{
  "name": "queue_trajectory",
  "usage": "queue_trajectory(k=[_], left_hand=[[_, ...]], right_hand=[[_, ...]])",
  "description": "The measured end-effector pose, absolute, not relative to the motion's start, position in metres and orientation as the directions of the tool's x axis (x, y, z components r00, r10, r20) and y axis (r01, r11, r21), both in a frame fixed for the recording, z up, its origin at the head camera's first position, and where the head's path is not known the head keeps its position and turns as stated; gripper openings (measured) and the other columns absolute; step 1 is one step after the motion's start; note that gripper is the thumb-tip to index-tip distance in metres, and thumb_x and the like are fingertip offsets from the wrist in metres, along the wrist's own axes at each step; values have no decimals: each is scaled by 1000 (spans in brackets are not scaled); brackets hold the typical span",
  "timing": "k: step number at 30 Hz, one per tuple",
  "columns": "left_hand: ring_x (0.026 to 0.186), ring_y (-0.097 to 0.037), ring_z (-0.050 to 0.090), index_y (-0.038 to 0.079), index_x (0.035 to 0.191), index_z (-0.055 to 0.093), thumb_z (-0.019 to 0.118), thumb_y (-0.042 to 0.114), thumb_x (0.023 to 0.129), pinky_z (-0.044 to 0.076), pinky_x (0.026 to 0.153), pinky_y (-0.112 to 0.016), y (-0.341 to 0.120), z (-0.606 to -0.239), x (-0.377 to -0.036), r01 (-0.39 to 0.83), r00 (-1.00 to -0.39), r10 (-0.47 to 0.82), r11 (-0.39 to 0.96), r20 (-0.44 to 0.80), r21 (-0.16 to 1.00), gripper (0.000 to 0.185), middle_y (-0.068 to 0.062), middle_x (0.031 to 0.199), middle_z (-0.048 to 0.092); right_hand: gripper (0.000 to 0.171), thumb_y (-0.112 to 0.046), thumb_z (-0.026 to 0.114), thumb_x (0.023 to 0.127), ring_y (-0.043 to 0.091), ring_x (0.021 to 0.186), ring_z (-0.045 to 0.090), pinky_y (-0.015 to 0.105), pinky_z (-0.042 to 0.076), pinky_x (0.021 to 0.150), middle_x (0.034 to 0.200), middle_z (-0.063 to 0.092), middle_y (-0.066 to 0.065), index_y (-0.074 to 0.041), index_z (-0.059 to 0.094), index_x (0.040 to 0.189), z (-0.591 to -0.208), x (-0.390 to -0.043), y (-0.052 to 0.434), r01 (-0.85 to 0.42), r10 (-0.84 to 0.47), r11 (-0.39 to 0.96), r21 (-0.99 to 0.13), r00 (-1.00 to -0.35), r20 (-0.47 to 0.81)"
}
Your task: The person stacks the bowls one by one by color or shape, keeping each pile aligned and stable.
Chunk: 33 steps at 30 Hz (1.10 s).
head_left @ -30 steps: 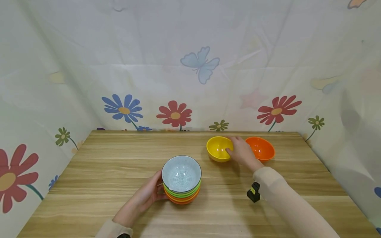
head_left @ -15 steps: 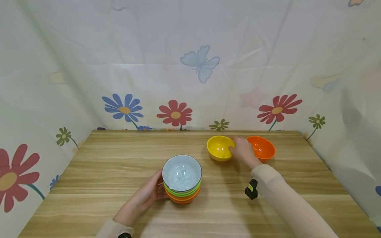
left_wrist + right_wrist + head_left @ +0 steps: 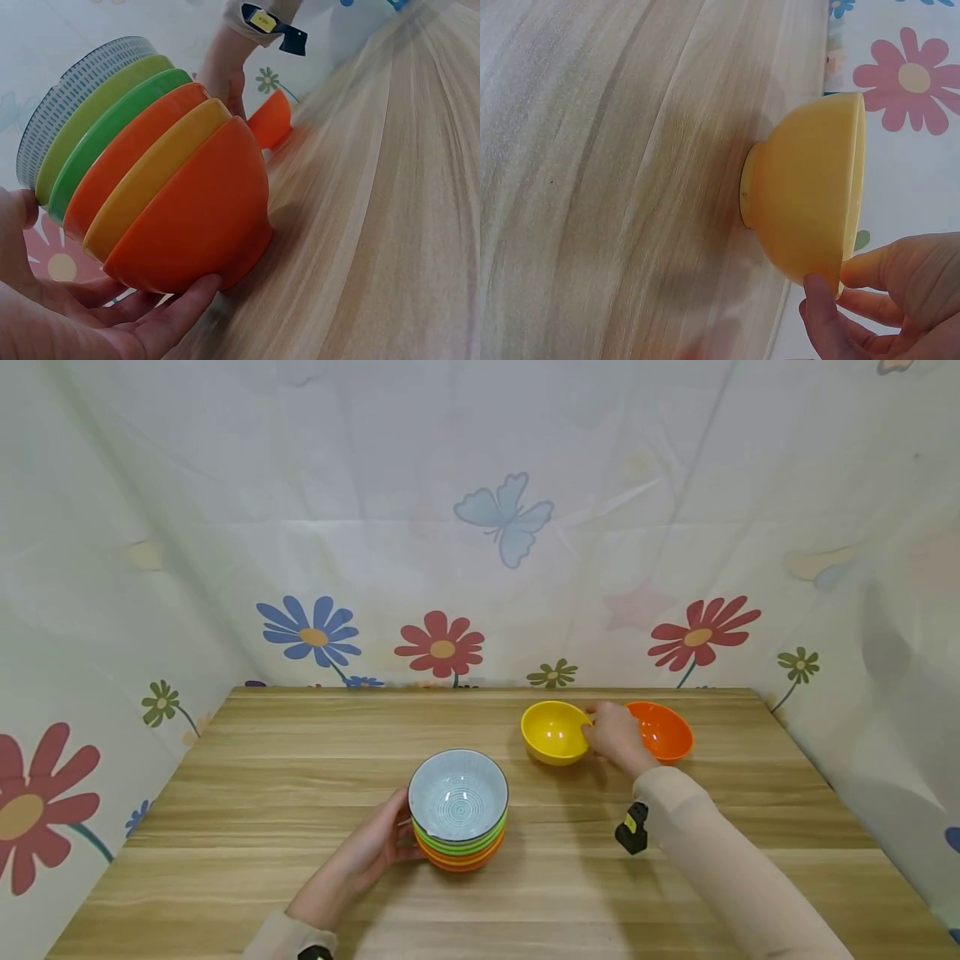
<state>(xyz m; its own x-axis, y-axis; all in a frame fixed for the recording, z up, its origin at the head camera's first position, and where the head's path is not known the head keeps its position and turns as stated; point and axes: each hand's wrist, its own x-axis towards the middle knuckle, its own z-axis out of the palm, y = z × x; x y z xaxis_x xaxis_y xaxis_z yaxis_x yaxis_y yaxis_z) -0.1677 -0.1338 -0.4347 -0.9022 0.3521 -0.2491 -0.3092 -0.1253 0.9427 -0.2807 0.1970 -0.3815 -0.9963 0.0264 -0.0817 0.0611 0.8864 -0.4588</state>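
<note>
Left of the stack of bowls (image 3: 459,810), my left hand (image 3: 378,835) grips its side. In the left wrist view the thumb lies by the top bowl's rim and the fingers curve under the lowest bowl. A grey-blue patterned bowl (image 3: 86,94) tops two green ones, an orange, a yellow and a bottom orange bowl (image 3: 202,217). Farther back, a yellow bowl (image 3: 553,735) stands upright on the table. My right hand (image 3: 618,735) pinches its right rim with the fingertips; the right wrist view shows fingers on both sides of that rim.
An orange bowl (image 3: 663,732) stands at the back right, partly hidden behind my right hand. The wood-grain table (image 3: 315,752) ends at a back wall covered with flower-printed cloth (image 3: 480,568). Similar cloth hangs at both sides.
My right hand has slid slightly right, so its thumb now reaches less far into the yellow bowl. The bowls and my left hand have hardly moved.
</note>
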Motion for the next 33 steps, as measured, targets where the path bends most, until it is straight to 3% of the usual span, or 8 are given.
queue_trajectory(k=[20, 26, 33], left_hand=[[106, -20, 53, 3, 135, 38, 40, 60, 89, 49, 86, -45, -135, -436, -168, -307, -904, 347, -124, -249, 943, 73, -9, 122, 53], [106, -20, 54, 2, 134, 38, 37, 56, 93, 49, 86, -45, -135, -437, -169, -307, -902, 355, -123, -247, 944, 68, -10, 121, 53], [102, -18, 56, 3, 131, 42, 41, 57, 91, 49, 86, -45, -134, -437, -168, -320, -904, 344, -146, -255, 936, 67, -5, 115, 56]], right_hand=[[38, -4, 51, 87, 23, 66, 59, 25, 53, 53, 108, 57, 25, 7, 50, 123, -386, -284, 195, 120, 50, 833, -540, -989, -142], [38, -3, 50, 85, 22, 65, 59, 24, 53, 51, 107, 58, 25, 7, 51, 122, -386, -284, 195, 117, 58, 835, -537, -990, -125], [39, -3, 49, 83, 26, 75, 55, 32, 52, 65, 110, 60, 24, 7, 54, 120, -388, -286, 197, 86, 48, 863, -498, -995, -89]])
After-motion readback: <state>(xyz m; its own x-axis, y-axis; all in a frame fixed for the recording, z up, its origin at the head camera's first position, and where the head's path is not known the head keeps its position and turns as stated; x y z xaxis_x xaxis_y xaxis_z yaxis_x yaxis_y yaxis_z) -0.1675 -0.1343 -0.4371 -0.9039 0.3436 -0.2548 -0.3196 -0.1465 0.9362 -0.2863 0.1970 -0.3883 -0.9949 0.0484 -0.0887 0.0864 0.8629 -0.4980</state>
